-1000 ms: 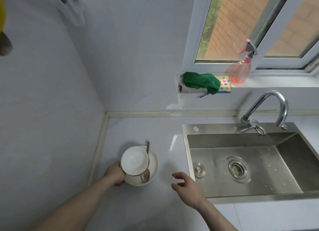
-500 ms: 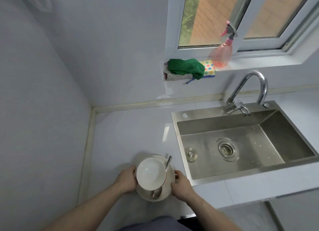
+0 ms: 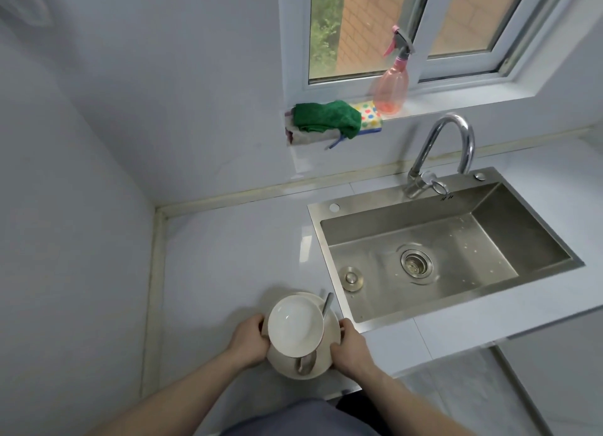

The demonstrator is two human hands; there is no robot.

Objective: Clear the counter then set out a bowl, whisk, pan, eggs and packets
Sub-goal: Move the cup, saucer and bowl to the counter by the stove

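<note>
We are early in the clearing: our left hand (image 3: 250,339) and right hand (image 3: 348,346) have fingers clamped on the plate (image 3: 329,339) carrying bowl (image 3: 295,325) and spoon (image 3: 327,306) at the desk's (image 3: 228,256) near edge, nothing yet set out

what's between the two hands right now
In the head view, the stacked dishes: a white bowl sitting on a plate, with a spoon on the plate, between the left hand and right hand.

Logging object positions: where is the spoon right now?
In the head view, the spoon lies on the plate, partly under the bowl, between both hands, left of the sink.
</note>
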